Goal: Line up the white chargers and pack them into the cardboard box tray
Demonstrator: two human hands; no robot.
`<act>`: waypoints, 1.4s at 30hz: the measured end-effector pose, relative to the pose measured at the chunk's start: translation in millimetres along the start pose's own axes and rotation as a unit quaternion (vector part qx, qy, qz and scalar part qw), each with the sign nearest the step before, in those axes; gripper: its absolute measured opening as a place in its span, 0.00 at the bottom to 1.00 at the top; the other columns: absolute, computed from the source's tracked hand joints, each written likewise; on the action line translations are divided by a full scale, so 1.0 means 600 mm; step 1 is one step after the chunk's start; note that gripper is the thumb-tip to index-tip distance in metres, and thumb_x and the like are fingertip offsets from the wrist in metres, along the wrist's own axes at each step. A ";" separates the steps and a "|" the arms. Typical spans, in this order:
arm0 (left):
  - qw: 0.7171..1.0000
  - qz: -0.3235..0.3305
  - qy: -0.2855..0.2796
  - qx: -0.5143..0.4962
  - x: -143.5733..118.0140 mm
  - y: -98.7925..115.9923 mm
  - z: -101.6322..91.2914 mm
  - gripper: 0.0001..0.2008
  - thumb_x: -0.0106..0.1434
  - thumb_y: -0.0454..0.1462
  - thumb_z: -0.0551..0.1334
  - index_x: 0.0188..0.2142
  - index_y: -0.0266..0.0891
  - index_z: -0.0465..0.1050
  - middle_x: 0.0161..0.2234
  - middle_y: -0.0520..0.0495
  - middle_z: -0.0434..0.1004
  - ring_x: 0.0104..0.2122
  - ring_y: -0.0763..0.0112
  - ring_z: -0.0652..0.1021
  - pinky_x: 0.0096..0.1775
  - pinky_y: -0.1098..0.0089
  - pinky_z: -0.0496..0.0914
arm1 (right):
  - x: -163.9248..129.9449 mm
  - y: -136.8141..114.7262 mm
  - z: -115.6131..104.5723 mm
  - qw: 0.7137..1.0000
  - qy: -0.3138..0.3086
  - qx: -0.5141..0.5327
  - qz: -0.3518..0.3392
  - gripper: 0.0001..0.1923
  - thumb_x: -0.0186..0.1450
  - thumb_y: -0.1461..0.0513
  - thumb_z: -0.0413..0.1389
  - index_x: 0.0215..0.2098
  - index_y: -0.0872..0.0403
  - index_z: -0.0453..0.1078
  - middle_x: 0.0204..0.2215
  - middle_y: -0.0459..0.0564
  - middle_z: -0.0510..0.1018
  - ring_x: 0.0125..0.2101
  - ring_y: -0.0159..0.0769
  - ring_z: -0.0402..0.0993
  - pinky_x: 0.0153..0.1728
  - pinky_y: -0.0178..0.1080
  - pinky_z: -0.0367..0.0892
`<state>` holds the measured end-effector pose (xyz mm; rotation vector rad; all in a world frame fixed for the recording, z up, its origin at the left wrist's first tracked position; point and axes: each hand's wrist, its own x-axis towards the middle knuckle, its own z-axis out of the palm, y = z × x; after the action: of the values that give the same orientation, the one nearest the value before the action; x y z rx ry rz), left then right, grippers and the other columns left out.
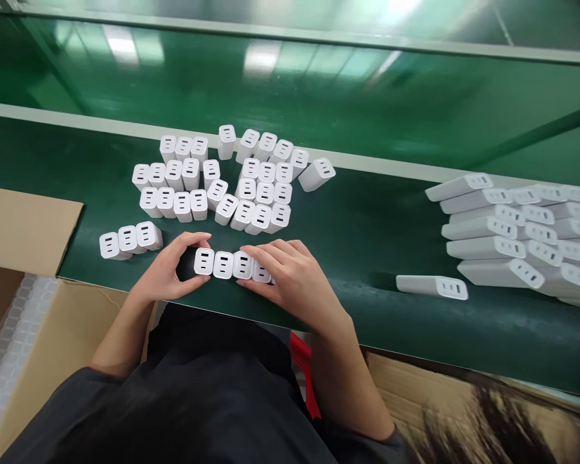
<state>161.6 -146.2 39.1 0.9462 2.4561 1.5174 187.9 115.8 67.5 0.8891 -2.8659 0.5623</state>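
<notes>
Head view looks down on a green work surface [367,238] where a short row of white chargers [229,265] stands side by side near the front edge, port faces up. Both hands close in on that row from its two ends: the left hand [167,270] curls around the left end, thumb and forefinger bent toward the outermost unit and just touching it, while the right hand [290,274] lies over the right end with fingers spread flat across the last chargers — partly hiding them. Neither hand is clenched; together they squeeze the row between them rather than lift it. Just beyond the hands, further up the surface, a loose cluster of upright chargers [222,183] stands in uneven rows, and one charger [318,174] at its right edge lies tipped on its side. A separate group of three chargers [130,240] sits to the left of the left hand, apart from it. Well to the right, a pile of chargers lying flat [517,238] is stacked in layers, with a single flat charger [432,287] in front of it. A cardboard box [24,225] with open flaps stands at the left, beside the dark sleeve [193,399].
</notes>
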 end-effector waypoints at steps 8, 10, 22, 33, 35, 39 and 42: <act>0.965 0.116 0.231 -0.034 -0.006 -0.015 -0.007 0.29 0.56 0.39 0.69 0.56 0.48 0.64 0.43 0.46 0.67 0.37 0.66 0.73 0.34 0.67 0.71 | -0.060 0.018 -0.054 0.959 0.255 0.100 0.073 0.23 0.65 0.53 0.62 0.56 0.50 0.68 0.45 0.54 0.80 0.41 0.45 0.76 0.39 0.45 0.71; 0.958 0.145 0.243 -0.037 0.003 0.005 -0.008 0.29 0.55 0.38 0.69 0.55 0.49 0.65 0.43 0.46 0.66 0.37 0.66 0.73 0.33 0.67 0.72 | -0.095 0.034 -0.061 0.946 0.293 0.067 0.123 0.23 0.65 0.54 0.63 0.56 0.49 0.68 0.45 0.54 0.80 0.40 0.45 0.76 0.37 0.45 0.71; 0.930 0.124 -0.295 0.179 0.247 0.161 0.154 0.24 0.60 0.31 0.64 0.56 0.42 0.63 0.52 0.46 0.73 0.50 0.60 0.75 0.44 0.66 0.70 | -0.238 0.082 -0.023 0.943 0.178 -0.038 0.279 0.21 0.67 0.49 0.57 0.53 0.51 0.71 0.38 0.53 0.80 0.37 0.44 0.76 0.37 0.44 0.73; 0.931 0.107 -0.309 0.163 0.253 0.153 0.131 0.28 0.65 0.40 0.63 0.62 0.40 0.59 0.61 0.41 0.67 0.51 0.61 0.77 0.48 0.66 0.70 | -0.195 0.067 0.001 0.951 0.207 -0.076 0.216 0.28 0.68 0.53 0.58 0.64 0.49 0.64 0.60 0.59 0.69 0.57 0.50 0.69 0.53 0.52 0.70; 0.942 0.105 -0.265 0.179 0.223 0.146 0.090 0.24 0.67 0.41 0.61 0.61 0.41 0.62 0.60 0.43 0.70 0.54 0.60 0.75 0.51 0.64 0.70 | -0.183 0.068 0.006 0.953 0.204 -0.082 0.207 0.21 0.69 0.55 0.57 0.60 0.47 0.69 0.59 0.56 0.72 0.54 0.48 0.72 0.51 0.49 0.71; 0.966 0.064 -0.148 0.202 0.145 0.126 0.013 0.19 0.70 0.44 0.59 0.58 0.44 0.67 0.54 0.47 0.76 0.50 0.61 0.78 0.49 0.64 0.73 | -0.191 0.072 0.015 0.934 0.254 -0.087 0.238 0.16 0.71 0.57 0.54 0.56 0.46 0.74 0.54 0.54 0.77 0.47 0.46 0.77 0.46 0.48 0.74; 0.981 0.030 -0.027 0.189 0.073 0.109 -0.029 0.17 0.67 0.44 0.62 0.54 0.46 0.72 0.50 0.49 0.79 0.48 0.59 0.79 0.47 0.63 0.75 | -0.225 0.072 0.018 0.905 0.294 -0.115 0.284 0.17 0.70 0.57 0.54 0.56 0.46 0.74 0.53 0.56 0.78 0.47 0.48 0.78 0.47 0.50 0.74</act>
<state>149.3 -115.1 112.3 1.1096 2.7525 1.0388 275.6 216.1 18.1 -0.1654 -2.4992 0.4180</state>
